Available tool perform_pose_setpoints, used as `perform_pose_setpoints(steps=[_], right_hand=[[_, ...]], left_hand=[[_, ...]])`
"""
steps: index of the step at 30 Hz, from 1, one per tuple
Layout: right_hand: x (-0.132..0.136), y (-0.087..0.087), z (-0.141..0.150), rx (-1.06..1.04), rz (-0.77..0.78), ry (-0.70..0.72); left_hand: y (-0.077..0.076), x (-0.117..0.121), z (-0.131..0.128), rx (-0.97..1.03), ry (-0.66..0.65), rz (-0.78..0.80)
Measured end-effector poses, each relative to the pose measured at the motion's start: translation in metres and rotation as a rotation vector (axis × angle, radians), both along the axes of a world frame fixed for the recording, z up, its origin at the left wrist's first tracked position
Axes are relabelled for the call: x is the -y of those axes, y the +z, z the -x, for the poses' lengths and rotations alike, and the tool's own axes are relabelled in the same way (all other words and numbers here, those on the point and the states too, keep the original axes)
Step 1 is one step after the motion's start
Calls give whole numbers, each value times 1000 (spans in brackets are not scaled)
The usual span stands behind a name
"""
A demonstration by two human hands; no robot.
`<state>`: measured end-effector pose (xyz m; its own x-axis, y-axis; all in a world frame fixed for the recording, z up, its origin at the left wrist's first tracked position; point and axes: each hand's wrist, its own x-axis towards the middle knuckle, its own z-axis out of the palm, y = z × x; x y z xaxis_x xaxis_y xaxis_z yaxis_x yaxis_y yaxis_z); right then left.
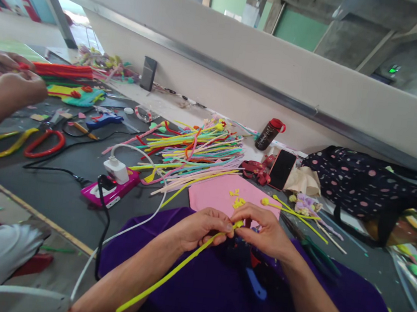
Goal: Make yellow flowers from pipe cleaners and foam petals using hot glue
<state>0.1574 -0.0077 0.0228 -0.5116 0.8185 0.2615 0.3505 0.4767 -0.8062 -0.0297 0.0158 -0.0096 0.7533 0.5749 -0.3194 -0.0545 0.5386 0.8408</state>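
My left hand point(204, 230) is closed around a yellow pipe cleaner point(171, 274), whose long free end slants down over my left forearm. My right hand point(263, 232) pinches the yellow fuzzy tip of the same stem, and the fingertips of both hands almost meet there. Partly hidden by the fingers, the tip's exact shape cannot be made out. Small yellow pieces point(239, 202) lie just beyond my hands on a pink sheet point(203, 196). To the right rest yellow stems with round tips point(301, 218). Beneath my hands, purple cloth point(191, 295) covers my lap and the table edge.
A pile of coloured pipe cleaners point(198, 147) spreads beyond the sheet. Left are a magenta power strip point(113, 190) with cables, large scissors point(45, 143) and a co-worker's hands point(16, 77). A bottle point(268, 134), a phone point(282, 169), pliers point(318, 253) and a patterned bag point(371, 188) are right.
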Motion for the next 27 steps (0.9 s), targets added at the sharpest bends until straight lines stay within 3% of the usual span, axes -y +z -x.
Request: perform_pose_setpoints(steps=[10, 14, 18, 21, 27], right_hand=[[-1, 1, -2, -71, 30, -24], [-1, -1, -2, -243, 166, -158], [1, -7, 7, -372, 343, -330], [4, -12, 16, -400, 417, -336], [7, -21, 28, -463, 359, -351]], left_hand=[[3, 1, -2, 74, 68, -3], [4, 2, -3, 117, 215, -11], [6, 3, -3, 93, 281, -25], [6, 4, -3, 70, 295, -36], [-2, 3, -6, 5, 307, -39]])
